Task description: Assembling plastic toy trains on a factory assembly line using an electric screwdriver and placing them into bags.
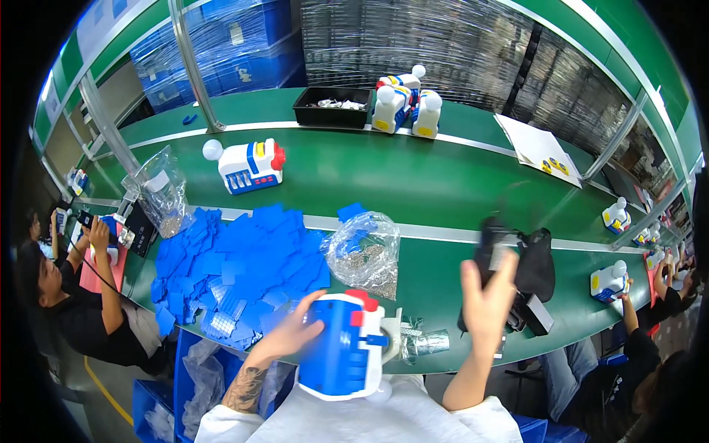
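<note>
My left hand grips a blue-and-white plastic toy with red parts, held at the table's front edge close to my body. Its flat blue side faces up. My right hand is raised over the table, thumb and fingers stretched apart. Just beyond its fingers a black handheld tool stands upright, blurred; whether the fingers touch it is hard to make out. Left of the toy spreads a heap of flat blue pieces. Past it sits a clear plastic bag of small metal parts, probably screws.
A similar toy lies on the green conveyor. Several more stand by a black bin at the back. Another clear bag stands at left, a black pouch at right. Co-workers sit on both sides.
</note>
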The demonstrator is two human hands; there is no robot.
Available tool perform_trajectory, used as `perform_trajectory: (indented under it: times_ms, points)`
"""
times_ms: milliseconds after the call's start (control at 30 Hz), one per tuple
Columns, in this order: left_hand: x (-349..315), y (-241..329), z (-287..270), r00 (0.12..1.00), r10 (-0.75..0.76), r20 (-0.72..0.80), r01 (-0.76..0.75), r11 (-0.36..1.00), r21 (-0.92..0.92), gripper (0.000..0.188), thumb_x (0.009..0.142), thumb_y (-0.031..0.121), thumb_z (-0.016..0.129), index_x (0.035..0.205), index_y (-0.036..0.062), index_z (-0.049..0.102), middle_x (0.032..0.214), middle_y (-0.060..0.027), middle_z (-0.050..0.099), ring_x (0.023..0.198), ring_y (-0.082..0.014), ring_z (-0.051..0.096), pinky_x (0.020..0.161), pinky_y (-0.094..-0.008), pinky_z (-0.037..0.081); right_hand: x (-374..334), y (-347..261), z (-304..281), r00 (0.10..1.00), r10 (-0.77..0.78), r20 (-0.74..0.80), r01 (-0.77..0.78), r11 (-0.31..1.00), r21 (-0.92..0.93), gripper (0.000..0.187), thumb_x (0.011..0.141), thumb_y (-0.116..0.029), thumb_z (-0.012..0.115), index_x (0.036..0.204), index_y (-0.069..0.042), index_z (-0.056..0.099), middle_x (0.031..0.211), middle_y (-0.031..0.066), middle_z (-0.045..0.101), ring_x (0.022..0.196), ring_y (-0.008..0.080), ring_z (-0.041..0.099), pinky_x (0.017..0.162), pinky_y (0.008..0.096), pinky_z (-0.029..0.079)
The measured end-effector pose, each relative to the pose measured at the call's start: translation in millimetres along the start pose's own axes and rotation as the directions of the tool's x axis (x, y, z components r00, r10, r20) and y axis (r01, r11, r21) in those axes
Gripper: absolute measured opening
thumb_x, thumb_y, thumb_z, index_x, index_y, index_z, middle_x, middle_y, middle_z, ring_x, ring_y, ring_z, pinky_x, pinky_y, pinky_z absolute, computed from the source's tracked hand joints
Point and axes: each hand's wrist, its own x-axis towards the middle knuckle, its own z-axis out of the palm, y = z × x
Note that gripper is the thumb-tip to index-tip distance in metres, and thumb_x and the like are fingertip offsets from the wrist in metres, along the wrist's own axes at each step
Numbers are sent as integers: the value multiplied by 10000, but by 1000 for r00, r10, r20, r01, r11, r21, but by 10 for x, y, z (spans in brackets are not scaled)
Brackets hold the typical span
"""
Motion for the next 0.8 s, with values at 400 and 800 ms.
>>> perform_trajectory:
  times_ms: [400, 800]
  points:
    - [-32, 768, 41, 964, 173, -202, -122, 962, 245, 857, 643, 284, 769, 1333, 62, 313, 1265, -195, 429, 1170, -319, 429, 962, -365, 360, -356, 1187, 547, 865, 225, 448, 72, 829, -555, 593, 744, -361, 660, 1214, -37, 497, 852, 256, 618, 806, 394, 608, 736, 428, 491]
    - [951, 936, 667, 435, 795, 423, -550, -138, 824, 536, 755, 150, 551, 1190, 419, 390, 1393, -61, 308, 1278, -277, 324, 994, -626, 218, 561, 632, 1, 795, 104, 598, -589, 372, 718, 444, 860, -288, 503, 1195, -20, 391, 1148, 149, 509, 1049, 254, 520, 917, 384, 415]
